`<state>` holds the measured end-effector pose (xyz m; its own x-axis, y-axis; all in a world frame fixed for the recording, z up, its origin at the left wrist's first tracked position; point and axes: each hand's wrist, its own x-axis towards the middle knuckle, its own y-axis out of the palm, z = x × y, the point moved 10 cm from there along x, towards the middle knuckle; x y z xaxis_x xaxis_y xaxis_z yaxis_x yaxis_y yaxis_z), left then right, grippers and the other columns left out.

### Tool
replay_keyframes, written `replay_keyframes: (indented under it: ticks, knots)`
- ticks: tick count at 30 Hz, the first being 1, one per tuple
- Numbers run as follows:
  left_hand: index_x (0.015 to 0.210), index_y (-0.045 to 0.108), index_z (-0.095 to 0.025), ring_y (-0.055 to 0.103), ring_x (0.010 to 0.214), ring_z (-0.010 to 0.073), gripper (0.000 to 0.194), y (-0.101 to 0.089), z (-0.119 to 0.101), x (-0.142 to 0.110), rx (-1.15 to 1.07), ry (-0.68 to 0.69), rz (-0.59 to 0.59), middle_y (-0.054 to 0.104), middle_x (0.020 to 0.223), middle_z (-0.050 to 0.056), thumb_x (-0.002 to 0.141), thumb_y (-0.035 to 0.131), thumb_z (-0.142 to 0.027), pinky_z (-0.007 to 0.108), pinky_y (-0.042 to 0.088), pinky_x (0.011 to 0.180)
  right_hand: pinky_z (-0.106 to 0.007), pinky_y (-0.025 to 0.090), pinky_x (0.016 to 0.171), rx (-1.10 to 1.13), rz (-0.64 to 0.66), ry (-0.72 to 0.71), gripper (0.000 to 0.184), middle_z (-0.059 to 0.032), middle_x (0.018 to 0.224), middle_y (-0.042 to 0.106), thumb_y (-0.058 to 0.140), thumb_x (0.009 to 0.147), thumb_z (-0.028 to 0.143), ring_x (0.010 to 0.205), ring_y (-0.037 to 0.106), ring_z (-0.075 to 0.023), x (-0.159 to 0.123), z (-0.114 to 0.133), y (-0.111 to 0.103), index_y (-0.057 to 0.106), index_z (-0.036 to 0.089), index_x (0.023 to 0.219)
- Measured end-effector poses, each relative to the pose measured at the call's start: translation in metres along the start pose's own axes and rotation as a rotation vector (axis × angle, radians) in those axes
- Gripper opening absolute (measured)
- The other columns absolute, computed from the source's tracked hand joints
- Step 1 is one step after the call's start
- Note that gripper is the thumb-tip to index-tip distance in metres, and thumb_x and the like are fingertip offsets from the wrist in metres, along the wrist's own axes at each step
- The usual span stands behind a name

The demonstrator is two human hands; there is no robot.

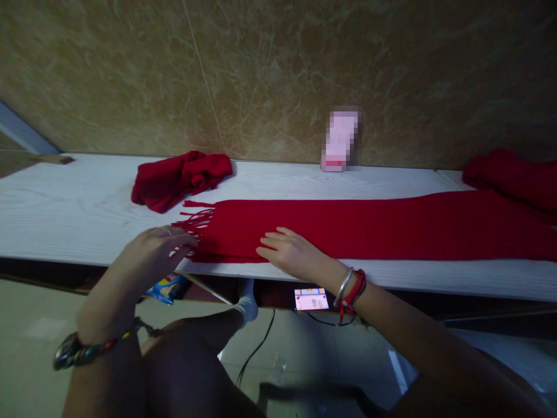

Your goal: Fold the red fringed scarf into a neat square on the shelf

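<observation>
Two hands: my right hand (286,251) lies flat, relaxed, on the red scarf (369,229), laid along the white bench (87,200); my left hand (156,247) meets its fringe (201,204), grasp indeterminable. Blue packet (165,290) below: lettering too small. Pink package (342,139) behind: markings blurred.

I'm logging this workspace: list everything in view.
Wall: 1, brown, background
Table: 1, white, against wall
Fringed scarf: 1, red, flat along table
Cloth bundles: 2, red, behind scarf
Blurred item: 1, pink, against wall
Block: 1, brown, table's far left
Packet: 1, mostly blue, below table
Lit screen: 1, pinkish, below table
Cables: at least 1, black, below table
Floor: 1, pale, below
Bracelets: at least 3, various colours, wrists
Foot: 1, white-socked, below table
Left hand: 1, ringed, at fringe
Right hand: 1, on scarf
</observation>
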<state>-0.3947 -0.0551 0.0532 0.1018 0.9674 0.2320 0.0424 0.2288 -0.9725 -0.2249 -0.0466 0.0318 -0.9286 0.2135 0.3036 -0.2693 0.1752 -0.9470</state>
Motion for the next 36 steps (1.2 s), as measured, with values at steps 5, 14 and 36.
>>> replay_keyframes:
  ticks: [5,14,36]
  knots:
    - [0.085,0.072,-0.021,0.067,0.080,0.0213,0.038,0.025,-0.004,0.003,0.017,-0.063,0.275,0.073,0.089,0.007,0.065,0.039,-0.023,0.034,0.051,0.076,-0.034,0.046,0.094,0.158,0.047,0.069,0.027,-0.0085,0.118,0.066,0.048,0.089,0.011,0.112,0.058,-0.0190,0.002,-0.008,0.008,0.063,0.014,0.111]
    - [0.098,0.071,-0.017,0.065,0.091,0.0260,0.041,-0.028,-0.004,0.009,0.149,-0.249,-0.020,0.070,0.101,0.011,0.080,0.036,-0.031,0.037,0.050,0.079,-0.037,0.045,0.098,0.281,-0.053,0.201,0.030,-0.0062,0.121,0.064,0.044,0.091,0.011,0.116,0.056,-0.0182,0.006,-0.029,-0.012,0.061,0.016,0.115]
    - [0.093,0.070,-0.024,0.067,0.075,0.0244,0.030,0.025,0.026,-0.025,0.214,-0.400,0.396,0.072,0.083,0.007,0.079,0.043,-0.026,0.032,0.049,0.063,-0.048,0.039,0.102,0.188,0.146,-0.052,0.032,-0.0062,0.131,0.057,0.042,0.093,0.013,0.127,0.045,-0.0214,-0.004,0.002,0.007,0.059,0.019,0.120]
